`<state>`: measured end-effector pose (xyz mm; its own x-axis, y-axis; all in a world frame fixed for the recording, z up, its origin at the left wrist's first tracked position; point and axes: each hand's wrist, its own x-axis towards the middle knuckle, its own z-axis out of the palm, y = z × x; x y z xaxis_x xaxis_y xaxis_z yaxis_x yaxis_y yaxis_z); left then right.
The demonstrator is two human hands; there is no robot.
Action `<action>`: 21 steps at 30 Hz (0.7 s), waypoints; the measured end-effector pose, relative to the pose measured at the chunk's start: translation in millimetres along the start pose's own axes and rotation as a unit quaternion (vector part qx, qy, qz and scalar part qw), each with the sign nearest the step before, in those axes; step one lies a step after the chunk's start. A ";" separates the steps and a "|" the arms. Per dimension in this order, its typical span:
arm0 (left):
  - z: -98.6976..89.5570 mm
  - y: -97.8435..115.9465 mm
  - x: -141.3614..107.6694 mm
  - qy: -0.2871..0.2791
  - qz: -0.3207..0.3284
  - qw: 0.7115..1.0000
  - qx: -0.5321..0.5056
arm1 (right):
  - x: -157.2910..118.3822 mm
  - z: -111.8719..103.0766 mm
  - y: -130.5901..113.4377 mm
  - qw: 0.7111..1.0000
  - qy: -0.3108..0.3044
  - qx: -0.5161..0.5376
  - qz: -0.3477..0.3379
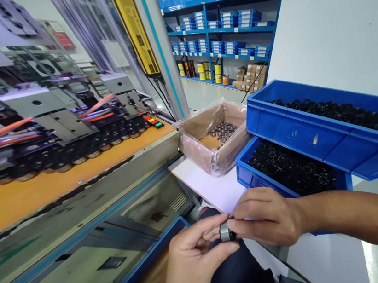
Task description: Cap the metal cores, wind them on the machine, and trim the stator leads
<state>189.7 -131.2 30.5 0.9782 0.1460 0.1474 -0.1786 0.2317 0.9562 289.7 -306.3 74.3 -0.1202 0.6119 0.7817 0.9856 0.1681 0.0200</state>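
Note:
A small metal ring with black plastic on its edges (pixel 225 233) is held between my two hands, low in the middle of the view. My left hand (pixel 193 257) closes its thumb and fingers around it from the left. From the right, the fingertips of my right hand (pixel 267 217) press on the ring's black side; they partly hide it. Just beyond my right hand stands the lower blue bin (pixel 247 176), filled with small black plastic parts (pixel 283 166). A carton lined with clear plastic (pixel 217 161) holds several metal rings (pixel 224 131).
The upper blue bin (pixel 314 139) of black parts rests across the lower one. At left, a machine (pixel 40 105) stands over an orange bench top (pixel 42 193) lined with black parts. Blue shelving (pixel 207 30) carries bins at the back. A carton in a blue container sits below my left hand.

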 end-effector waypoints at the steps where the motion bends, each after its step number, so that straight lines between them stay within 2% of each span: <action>1: 3.0 -0.4 -1.5 0.014 -0.005 1.000 -0.002 | 0.6 0.0 0.0 1.000 -0.006 -0.004 -0.002; 4: 15.1 -4.8 -7.9 0.094 -0.012 0.996 -0.010 | 2.2 0.0 0.4 0.999 -0.007 -0.034 -0.001; 6: 20.7 -9.0 -11.6 0.120 0.007 0.993 0.011 | 2.3 -0.2 0.6 0.998 0.002 -0.063 -0.027; 8: 20.5 -11.0 -12.4 0.114 0.053 0.990 0.063 | 1.3 -0.5 0.3 0.997 0.015 -0.068 -0.035; 10: 15.0 -8.5 -9.4 0.105 0.135 0.974 0.146 | -0.3 -1.0 -0.7 0.998 0.017 -0.053 -0.012; 13: 4.3 2.7 -0.9 0.063 0.281 0.920 0.266 | -2.3 -1.0 -3.2 0.999 0.009 -0.010 0.036; 15: 0.3 9.7 3.5 0.025 0.342 0.886 0.311 | -2.8 -0.7 -5.1 0.998 0.008 0.017 0.053; 16: -0.4 11.2 4.5 0.016 0.354 0.879 0.318 | -2.8 -0.6 -5.9 0.998 0.009 0.027 0.057; 18: 0.5 8.8 4.0 0.024 0.347 0.886 0.307 | -2.3 -0.5 -7.1 0.997 0.006 0.041 0.070; 21: 6.0 -4.7 0.0 0.056 0.249 0.944 0.210 | -1.2 -0.9 -7.2 0.995 0.000 0.040 0.089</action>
<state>191.2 -138.0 27.5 0.7627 0.2421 0.5997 -0.5328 -0.2905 0.7949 282.9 -308.9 73.8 0.0559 0.6370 0.7689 0.9785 0.1181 -0.1691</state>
